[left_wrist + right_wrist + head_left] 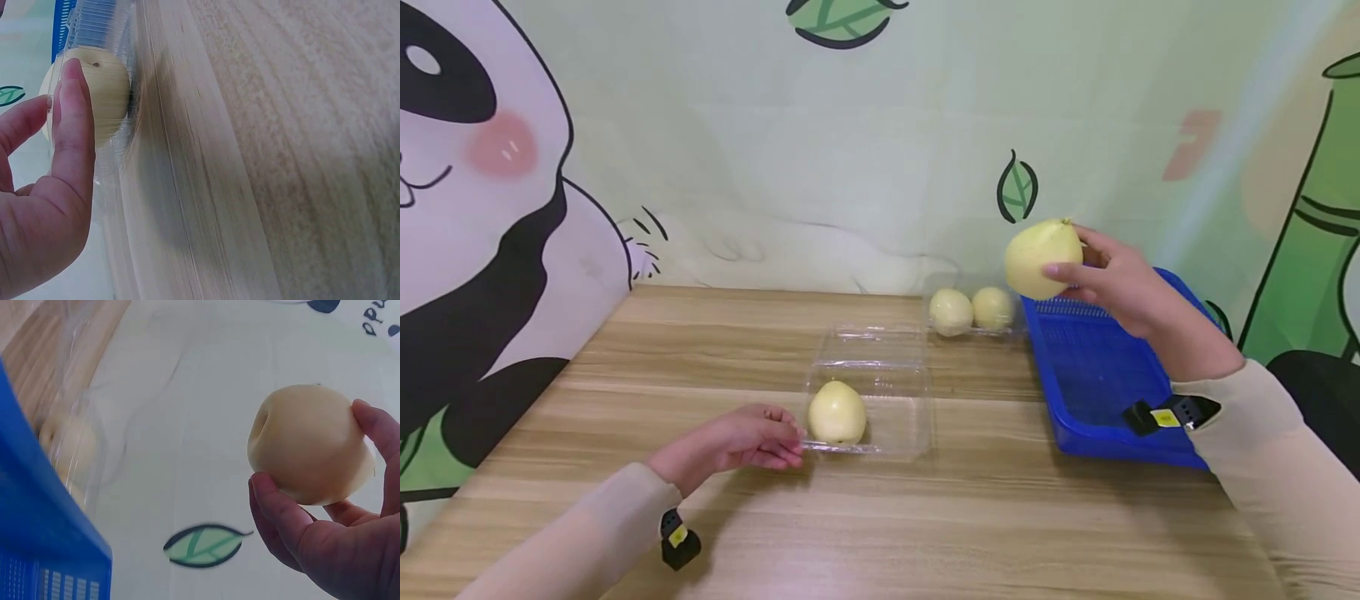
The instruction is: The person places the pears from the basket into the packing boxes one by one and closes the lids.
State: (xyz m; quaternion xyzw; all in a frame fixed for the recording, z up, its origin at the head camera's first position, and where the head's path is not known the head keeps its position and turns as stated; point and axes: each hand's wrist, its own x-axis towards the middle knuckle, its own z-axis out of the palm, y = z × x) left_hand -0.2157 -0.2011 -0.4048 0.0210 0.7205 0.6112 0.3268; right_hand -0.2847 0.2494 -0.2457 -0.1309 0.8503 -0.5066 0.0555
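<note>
My right hand point(1112, 279) grips a pale yellow pear point(1042, 257) in the air above the far left corner of a blue basket point(1093, 375); in the right wrist view the pear point(309, 445) sits between my curled fingers point(275, 509) and thumb. My left hand point(752, 439) rests on the table with straight fingers touching the near left edge of an open clear plastic box point(895, 417). A second pear point(837, 412) lies in that box; in the left wrist view my fingers point(74, 119) lie against the plastic over this pear point(106, 94).
Two more pears point(951, 312) point(993, 307) sit in another clear box by the wall, left of the basket. The wooden table point(880, 533) backs onto a wall printed with a panda and bamboo. Black wrist devices point(679, 537) point(1168, 412) show on both sleeves.
</note>
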